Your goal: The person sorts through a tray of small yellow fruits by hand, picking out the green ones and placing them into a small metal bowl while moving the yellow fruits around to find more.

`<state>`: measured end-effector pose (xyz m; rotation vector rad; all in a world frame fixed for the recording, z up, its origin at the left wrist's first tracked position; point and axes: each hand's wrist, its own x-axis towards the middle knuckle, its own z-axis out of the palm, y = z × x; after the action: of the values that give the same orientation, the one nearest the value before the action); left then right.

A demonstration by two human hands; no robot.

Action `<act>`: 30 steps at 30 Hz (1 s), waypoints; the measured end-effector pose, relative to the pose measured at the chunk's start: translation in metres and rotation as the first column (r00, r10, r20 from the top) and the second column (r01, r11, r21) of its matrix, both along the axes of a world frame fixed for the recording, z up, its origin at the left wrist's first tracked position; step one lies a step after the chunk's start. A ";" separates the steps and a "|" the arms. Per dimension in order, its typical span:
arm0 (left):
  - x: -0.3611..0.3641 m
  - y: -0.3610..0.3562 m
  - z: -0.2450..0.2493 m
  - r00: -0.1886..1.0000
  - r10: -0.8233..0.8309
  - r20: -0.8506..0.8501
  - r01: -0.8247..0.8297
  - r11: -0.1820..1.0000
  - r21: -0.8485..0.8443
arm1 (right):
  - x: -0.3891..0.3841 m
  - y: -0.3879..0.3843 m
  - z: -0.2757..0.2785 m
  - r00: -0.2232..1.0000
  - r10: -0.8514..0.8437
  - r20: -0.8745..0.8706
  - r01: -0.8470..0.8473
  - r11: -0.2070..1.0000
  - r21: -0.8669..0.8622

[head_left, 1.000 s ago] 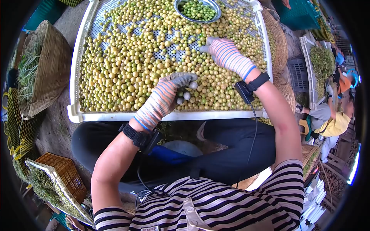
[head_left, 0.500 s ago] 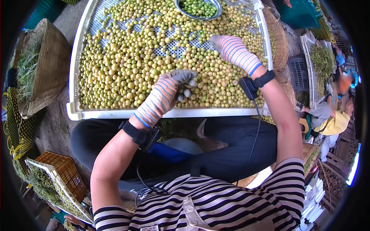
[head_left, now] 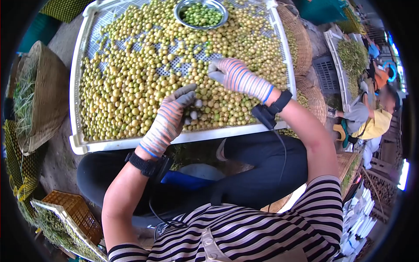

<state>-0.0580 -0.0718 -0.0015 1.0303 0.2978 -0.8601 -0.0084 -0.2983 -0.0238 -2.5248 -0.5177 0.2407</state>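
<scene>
Small round yellow-green fruits (head_left: 126, 94) cover much of a white mesh tray (head_left: 77, 98) in front of me. My left hand (head_left: 172, 109), in a striped glove with grey fingertips, hovers low over the fruits near the tray's front edge. Its fingers are curled but apart, and its palm is hidden. My right hand (head_left: 240, 77), gloved alike, reaches down to the fruits near a bare mesh patch. Its fingers are bent together; whatever is between them is hidden. A metal bowl (head_left: 178, 16) holding greener fruits (head_left: 201, 15) sits on the tray's far part.
A woven basket of grass-like stalks (head_left: 50, 96) stands at left. An orange crate (head_left: 80, 214) is at lower left. Woven baskets (head_left: 294, 41) flank the tray's right side, near a dark crate (head_left: 326, 75). Further right sits a person in yellow (head_left: 377, 125).
The view has shifted, so the tray appears lower and further left. My right hand has drawn nearer to my left hand. The left fingers look more spread than before.
</scene>
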 end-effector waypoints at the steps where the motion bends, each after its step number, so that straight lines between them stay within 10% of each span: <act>1: 0.000 -0.001 -0.001 1.000 0.011 0.004 -0.011 1.000 -0.006 | -0.008 0.010 0.011 0.993 -0.027 -0.114 0.042 0.991 0.128; 7: -0.002 -0.008 -0.006 0.999 0.003 0.045 -0.007 0.995 0.095 | -0.041 0.047 0.038 0.957 -0.036 -0.287 0.162 0.890 0.426; 9: -0.001 -0.005 -0.008 0.996 0.066 0.062 -0.072 0.994 0.088 | -0.047 0.048 0.042 0.995 0.076 -0.066 -0.060 0.973 0.222; 10: 0.000 -0.003 -0.007 0.989 0.128 0.073 -0.134 0.988 0.079 | -0.053 0.060 0.064 0.958 0.098 -0.268 -0.135 0.983 -0.122; 16: 0.013 0.014 0.001 0.979 0.201 0.034 -0.201 0.980 -0.013 | -0.104 0.080 0.071 0.755 0.542 -0.368 -0.625 0.766 -0.153; 20: 0.008 0.011 0.003 0.985 0.173 0.011 -0.173 0.984 -0.046 | -0.050 0.021 0.084 0.890 0.266 -0.370 -0.391 0.863 -0.321; 22: 0.007 0.008 0.007 0.991 0.129 0.024 -0.129 0.992 0.001 | -0.026 -0.035 0.068 0.990 0.060 0.127 0.011 0.870 -0.493; 24: 0.007 0.008 0.006 0.992 0.123 0.039 -0.123 0.992 -0.001 | -0.020 -0.078 0.054 0.972 -0.006 0.234 0.121 0.870 -0.478; 30: 0.002 0.003 0.004 0.996 0.085 0.003 -0.085 0.996 -0.003 | -0.014 -0.103 0.014 0.991 -0.063 0.115 0.121 0.778 -0.616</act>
<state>-0.0560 -0.0692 0.0024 1.0090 0.3354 -0.7823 -0.0223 -0.4013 -0.0103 -3.2163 -0.3846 0.3030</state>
